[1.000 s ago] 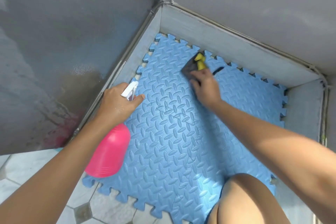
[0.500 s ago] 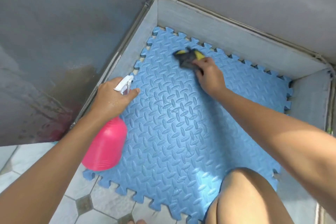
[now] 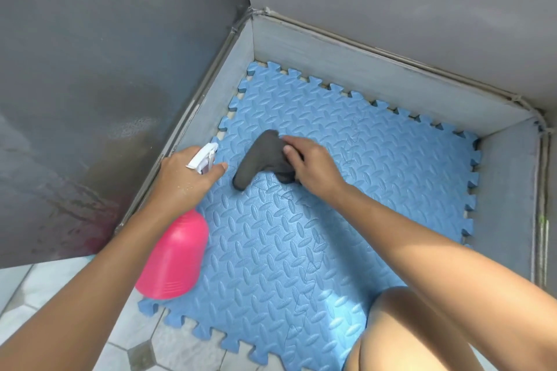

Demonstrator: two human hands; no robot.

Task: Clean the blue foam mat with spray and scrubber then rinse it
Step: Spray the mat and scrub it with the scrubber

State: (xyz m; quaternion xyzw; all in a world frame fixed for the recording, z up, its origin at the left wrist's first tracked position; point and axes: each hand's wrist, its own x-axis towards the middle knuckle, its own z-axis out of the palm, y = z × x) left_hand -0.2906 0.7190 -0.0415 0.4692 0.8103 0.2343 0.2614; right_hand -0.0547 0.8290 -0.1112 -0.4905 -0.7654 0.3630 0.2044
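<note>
Scrubbing near the middle of the frame, the right hand (image 3: 310, 166) pinches the dark scrubber (image 3: 262, 156) between thumb and curled fingers and presses it on the blue foam mat (image 3: 331, 220). The mat lies flat in the grey-walled corner, its near edge reaching the tiled floor (image 3: 75, 295) at lower left. The left hand (image 3: 184, 181), at centre left, grips the neck of the pink spray bottle (image 3: 176, 259), one digit stretched forward beside the white nozzle, the rest wrapped round. Risks, as I judge them: the scrubber is held by one end, so a hard stroke could fold it or tug it free. The tilted bottle could slip from a wet grip. The mat looks loose and may slide or buckle against the walls.
</note>
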